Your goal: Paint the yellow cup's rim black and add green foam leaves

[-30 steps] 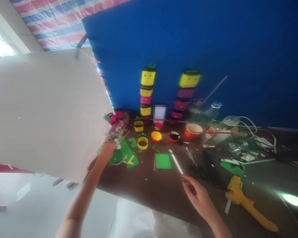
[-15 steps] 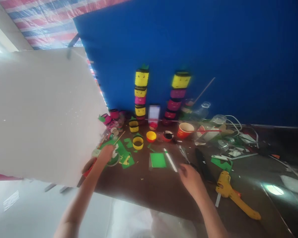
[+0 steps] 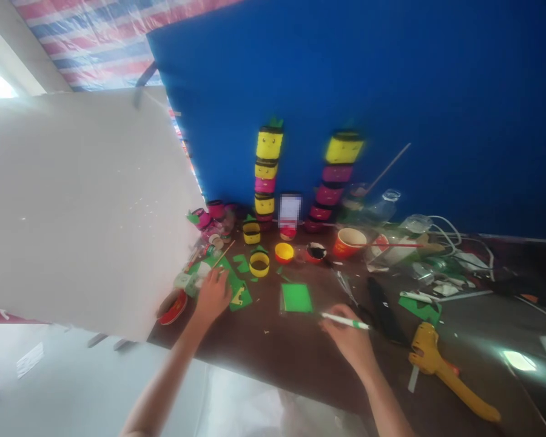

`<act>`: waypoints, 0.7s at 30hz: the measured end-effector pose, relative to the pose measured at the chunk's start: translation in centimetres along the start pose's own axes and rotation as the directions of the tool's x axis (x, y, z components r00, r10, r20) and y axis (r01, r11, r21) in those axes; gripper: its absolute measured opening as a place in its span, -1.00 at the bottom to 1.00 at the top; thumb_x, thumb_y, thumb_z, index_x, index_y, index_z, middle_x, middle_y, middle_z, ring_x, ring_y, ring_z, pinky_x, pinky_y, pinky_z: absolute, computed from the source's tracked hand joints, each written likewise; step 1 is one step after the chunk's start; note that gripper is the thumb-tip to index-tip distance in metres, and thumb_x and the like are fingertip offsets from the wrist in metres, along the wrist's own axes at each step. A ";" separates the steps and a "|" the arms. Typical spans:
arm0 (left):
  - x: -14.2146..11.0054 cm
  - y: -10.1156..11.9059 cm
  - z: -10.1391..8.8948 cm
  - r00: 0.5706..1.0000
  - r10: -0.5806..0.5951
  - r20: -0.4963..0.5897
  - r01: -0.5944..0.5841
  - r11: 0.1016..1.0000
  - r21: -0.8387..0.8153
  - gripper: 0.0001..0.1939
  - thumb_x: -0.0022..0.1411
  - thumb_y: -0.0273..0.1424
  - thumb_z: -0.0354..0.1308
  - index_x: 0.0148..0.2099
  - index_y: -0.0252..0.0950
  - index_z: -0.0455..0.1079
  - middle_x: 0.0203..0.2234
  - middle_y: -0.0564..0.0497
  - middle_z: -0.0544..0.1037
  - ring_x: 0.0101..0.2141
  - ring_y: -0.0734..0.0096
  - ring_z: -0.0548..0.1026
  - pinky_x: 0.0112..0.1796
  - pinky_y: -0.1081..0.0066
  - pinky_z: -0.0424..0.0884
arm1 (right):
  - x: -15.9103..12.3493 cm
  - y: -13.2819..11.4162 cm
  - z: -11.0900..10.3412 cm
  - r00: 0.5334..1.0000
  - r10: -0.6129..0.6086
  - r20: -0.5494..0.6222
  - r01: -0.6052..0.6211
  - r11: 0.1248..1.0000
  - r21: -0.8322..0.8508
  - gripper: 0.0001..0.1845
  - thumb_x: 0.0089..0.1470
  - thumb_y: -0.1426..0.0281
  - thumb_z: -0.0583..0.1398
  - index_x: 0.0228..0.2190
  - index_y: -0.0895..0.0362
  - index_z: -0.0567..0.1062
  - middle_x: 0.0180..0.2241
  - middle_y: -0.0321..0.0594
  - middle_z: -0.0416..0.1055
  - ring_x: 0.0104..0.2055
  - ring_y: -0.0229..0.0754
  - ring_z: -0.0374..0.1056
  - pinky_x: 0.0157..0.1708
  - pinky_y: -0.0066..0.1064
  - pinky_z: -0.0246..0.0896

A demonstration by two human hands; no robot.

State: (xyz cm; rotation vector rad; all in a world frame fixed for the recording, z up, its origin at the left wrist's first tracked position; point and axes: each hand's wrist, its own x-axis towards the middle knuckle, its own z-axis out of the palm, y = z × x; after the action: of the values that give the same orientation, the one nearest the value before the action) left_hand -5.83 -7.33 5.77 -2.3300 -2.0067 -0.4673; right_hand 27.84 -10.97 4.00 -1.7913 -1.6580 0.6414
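A white pen with a green end lies across the fingers of my right hand, which is closed on it just above the table. Left of it rests a green square of paper. My left hand is palm down over green paper sheets, fingers loosely apart and bent at the tips; what lies under it is hidden. Just beyond those fingertips is a thin wooden stick. Two yellow cups with black rims, a front one and a back one, stand behind the paper.
Stacked yellow and pink face cups rise against the blue board, with a second stack beside them. Scissors, a black strip-like object and a yellow glue gun lie right. A paper cup stands behind.
My right hand has picked up the white pen from the table. My left hand has shifted right, covering the round green item it was beside. The view has swung slightly left.
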 end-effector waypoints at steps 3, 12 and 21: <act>-0.6 1.5 1.2 0.995 0.098 0.013 -0.096 0.991 -0.093 -0.71 0.20 -0.40 -0.04 -0.04 -0.26 0.32 -0.13 -0.15 0.34 -0.06 0.19 0.28 -0.03 0.21 0.24 | 0.2 -1.9 0.4 0.995 -0.055 0.085 0.035 0.975 0.219 -0.78 -0.06 0.20 0.16 -0.47 0.11 0.43 -0.49 -0.20 0.50 -0.44 -0.12 0.44 -0.47 -0.39 0.31; -1.0 2.7 3.7 0.981 0.194 -0.016 -0.195 0.971 -0.137 -0.55 0.16 -0.19 0.01 0.10 -0.11 0.28 0.03 -0.18 0.15 0.01 0.04 0.17 -0.06 0.07 0.18 | 4.5 -5.8 6.6 0.973 -0.167 0.158 0.108 0.940 0.324 -0.74 -0.02 0.24 0.13 -0.36 0.13 0.50 -0.47 -0.20 0.55 -0.46 -0.14 0.47 -0.46 -0.38 0.36; -1.0 3.2 3.4 0.987 0.151 0.050 -0.147 0.986 -0.072 -0.48 0.15 -0.07 -0.03 0.15 -0.05 0.20 0.10 -0.15 0.10 0.03 -0.02 0.14 -0.04 0.00 0.08 | 6.5 -5.6 10.3 0.978 -0.207 0.003 0.199 0.945 0.260 -0.76 -0.03 0.18 0.16 -0.39 0.02 0.56 -0.35 -0.21 0.56 -0.30 -0.08 0.46 -0.30 -0.30 0.34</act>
State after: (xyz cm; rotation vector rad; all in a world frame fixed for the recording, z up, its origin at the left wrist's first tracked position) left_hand -2.14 -8.14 2.86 -2.5375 -1.8476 -0.4759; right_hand 17.29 -3.20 1.15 -1.4114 -1.6664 0.7558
